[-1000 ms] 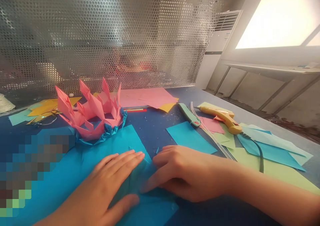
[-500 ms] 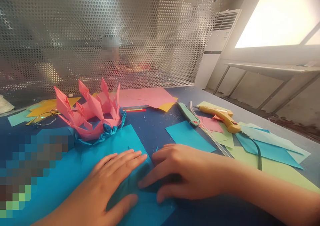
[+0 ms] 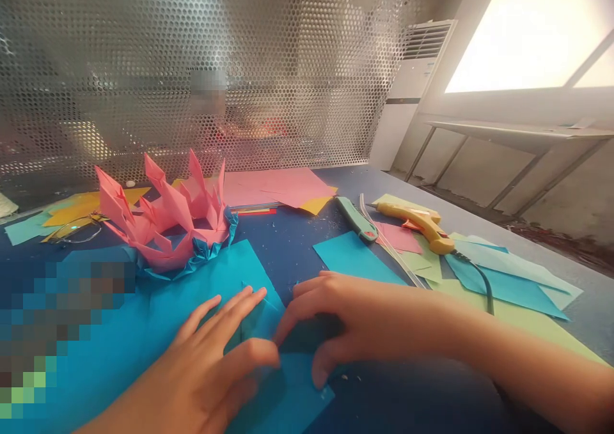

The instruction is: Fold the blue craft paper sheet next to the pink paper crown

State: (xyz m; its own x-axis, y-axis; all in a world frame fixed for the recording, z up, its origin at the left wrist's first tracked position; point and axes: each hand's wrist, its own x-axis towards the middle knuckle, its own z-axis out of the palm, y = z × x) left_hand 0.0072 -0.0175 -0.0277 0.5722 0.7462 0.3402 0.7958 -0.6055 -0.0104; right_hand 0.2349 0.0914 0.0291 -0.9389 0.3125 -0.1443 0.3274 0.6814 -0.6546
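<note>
In the head view, the blue paper point(image 3: 163, 322) is spread on the counter point(image 3: 407, 399), just in front of the pink folded-paper ring point(image 3: 180, 223), and is apparently steadied by the left hand point(image 3: 206, 364), its fingers splayed, nothing visibly gripped. The right hand's point(image 3: 336, 316) fingers are arched, thumb well parted, with nothing seen pinched, seemingly poised for edge work. The paper is matt, mostly smooth, and creased between the hands.

Blue paper point(image 3: 158, 312), pink-and-blue ornament point(image 3: 176, 209)
</note>
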